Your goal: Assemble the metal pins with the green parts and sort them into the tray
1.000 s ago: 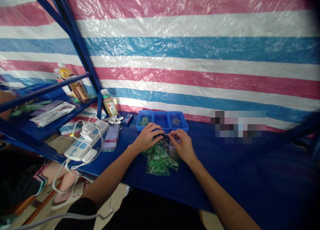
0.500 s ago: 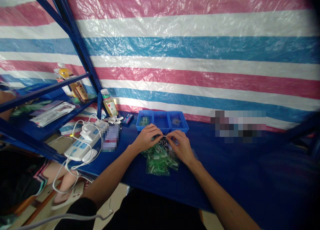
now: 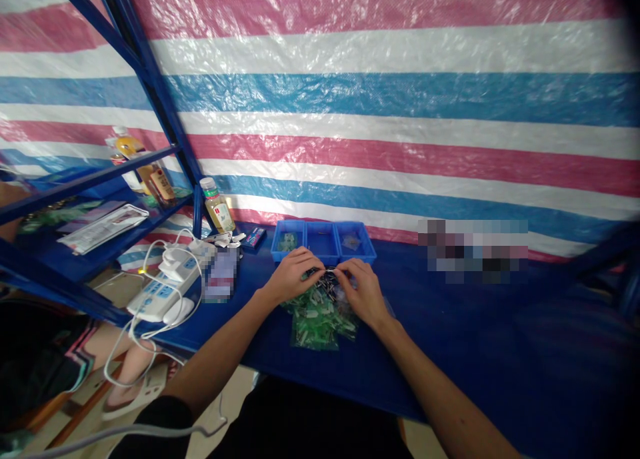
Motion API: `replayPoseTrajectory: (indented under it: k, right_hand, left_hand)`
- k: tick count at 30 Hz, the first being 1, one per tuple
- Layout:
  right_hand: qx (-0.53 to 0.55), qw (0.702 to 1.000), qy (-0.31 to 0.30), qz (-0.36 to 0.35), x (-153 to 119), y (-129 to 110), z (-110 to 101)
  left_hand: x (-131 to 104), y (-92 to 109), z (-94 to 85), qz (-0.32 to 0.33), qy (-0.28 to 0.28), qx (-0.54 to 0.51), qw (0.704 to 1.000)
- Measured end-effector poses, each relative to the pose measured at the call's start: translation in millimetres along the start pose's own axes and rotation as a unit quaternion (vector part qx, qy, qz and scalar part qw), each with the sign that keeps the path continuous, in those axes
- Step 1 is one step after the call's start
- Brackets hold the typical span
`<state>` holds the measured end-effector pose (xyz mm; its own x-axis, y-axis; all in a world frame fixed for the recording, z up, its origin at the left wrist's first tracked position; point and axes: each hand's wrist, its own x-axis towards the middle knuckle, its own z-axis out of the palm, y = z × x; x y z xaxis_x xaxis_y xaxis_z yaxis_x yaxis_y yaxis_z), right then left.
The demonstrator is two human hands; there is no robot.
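Note:
Above a heap of small dark and silvery pieces (image 3: 327, 287), my left hand (image 3: 296, 274) and my right hand (image 3: 361, 287) face each other, fingertips pinched and almost meeting. A thin, light rod-like piece (image 3: 329, 270) spans the gap, gripped at its ends; its exact kind is too small to make out. Small clear bags with green contents (image 3: 316, 322) lie in a pile just below my hands, on the blue table (image 3: 380, 372). Behind them stands a blue three-compartment tray (image 3: 323, 244), with small bagged items in its left and right compartments.
Left of the tray are a small blue box (image 3: 253, 239), a drink bottle (image 3: 218, 207) and a white power strip (image 3: 165, 286) with tangled cables. A blue metal frame (image 3: 150, 86) rises at left, beside another person's legs (image 3: 117, 352). Striped sheeting (image 3: 375, 99) hangs behind.
Both hands keep nearly the same pose, still pinching over the heap. The whole view has shifted very slightly; nothing else has visibly moved.

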<state>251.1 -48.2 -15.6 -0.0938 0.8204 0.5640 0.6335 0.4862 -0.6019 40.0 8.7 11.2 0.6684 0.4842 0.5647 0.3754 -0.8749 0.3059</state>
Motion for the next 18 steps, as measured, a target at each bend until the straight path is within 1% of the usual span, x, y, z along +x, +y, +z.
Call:
replayPoseTrajectory:
  k: [6, 13, 18]
  right_hand:
    - [0.010, 1.000, 0.006, -0.001, -1.5, 1.4, -0.2]
    - [-0.002, 0.999, 0.001, -0.049, -1.7, 1.4, 2.2]
    - [-0.012, 0.999, 0.006, -0.043, -1.6, 0.3, 0.3]
  left_hand:
    - [-0.4, 0.3, -1.0, -0.003, -0.003, 0.003, 1.000]
    - [-1.1, 0.0, 1.9, 0.014, 0.004, 0.003, 1.000]
    - [-0.8, 0.4, 1.4, 0.019, 0.011, 0.003, 1.000]
